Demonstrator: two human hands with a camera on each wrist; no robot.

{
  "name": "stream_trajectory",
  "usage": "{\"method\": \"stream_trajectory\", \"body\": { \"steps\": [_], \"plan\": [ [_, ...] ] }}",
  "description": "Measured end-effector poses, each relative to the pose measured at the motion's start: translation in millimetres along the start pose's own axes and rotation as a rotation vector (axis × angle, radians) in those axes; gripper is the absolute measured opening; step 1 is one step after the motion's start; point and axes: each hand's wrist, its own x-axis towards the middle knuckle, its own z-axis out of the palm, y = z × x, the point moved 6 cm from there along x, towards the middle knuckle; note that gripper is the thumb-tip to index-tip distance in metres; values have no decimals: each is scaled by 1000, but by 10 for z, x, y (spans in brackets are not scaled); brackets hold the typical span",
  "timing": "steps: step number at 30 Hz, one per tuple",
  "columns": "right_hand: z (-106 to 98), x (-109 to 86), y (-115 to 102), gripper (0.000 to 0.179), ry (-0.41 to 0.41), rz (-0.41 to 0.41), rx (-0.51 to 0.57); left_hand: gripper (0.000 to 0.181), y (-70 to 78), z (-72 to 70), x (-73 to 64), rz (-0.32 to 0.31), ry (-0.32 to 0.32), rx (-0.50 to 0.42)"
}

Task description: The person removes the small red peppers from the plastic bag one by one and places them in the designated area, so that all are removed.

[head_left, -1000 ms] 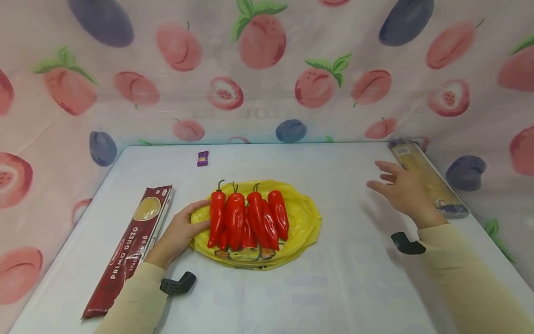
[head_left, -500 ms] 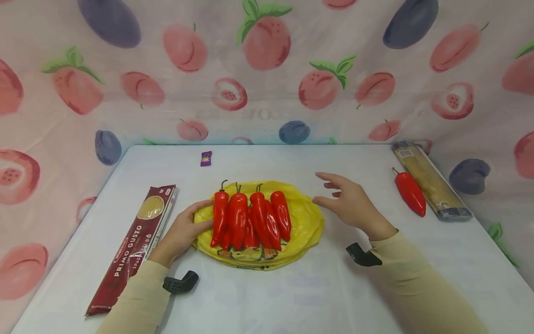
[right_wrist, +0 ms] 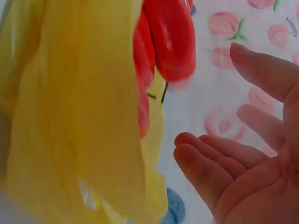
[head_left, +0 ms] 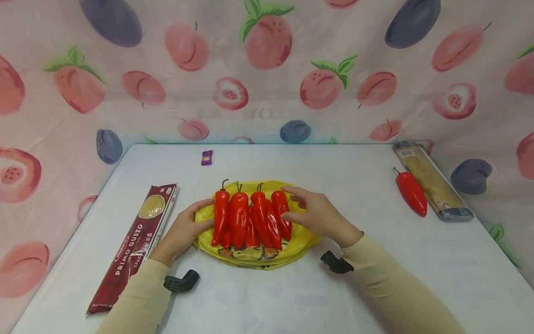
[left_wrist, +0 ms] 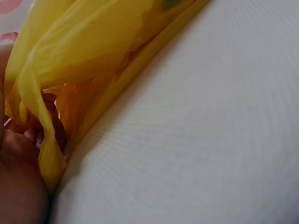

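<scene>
Fingers apart, the right hand point(head_left: 320, 214) stands just right of the end pepper point(head_left: 278, 203) on the yellow bag point(head_left: 306, 237).
Nearer to it than the left hand point(head_left: 182, 233), which grips the bag's left rim, this pepper points toward the near edge of the desk point(head_left: 258, 301). Plastic partly hides the left fingers; lower peppers point(head_left: 251, 235) are half covered.

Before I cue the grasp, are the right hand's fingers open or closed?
Open: the right hand holds nothing; its wrist view shows the fingers spread, with a gap between them and the red peppers.
</scene>
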Motion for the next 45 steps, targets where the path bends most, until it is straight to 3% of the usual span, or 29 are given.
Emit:
{"method": "stream_trajectory", "body": {
  "steps": [10,18,36,45],
  "plan": [
    [304,129,-216,66,-80,-70,-40,62,7,-1,-10,0,3,1],
    [442,190,-261,71,-126,-70,-74,62,-16,1,3,0,6,4],
    [557,313,-254,77,-226,34,-162,62,-7,2,4,9,2,2],
    [512,302,-248,72,-179,22,-133,62,-11,-3,10,12,-1,-6]
  ]
}}
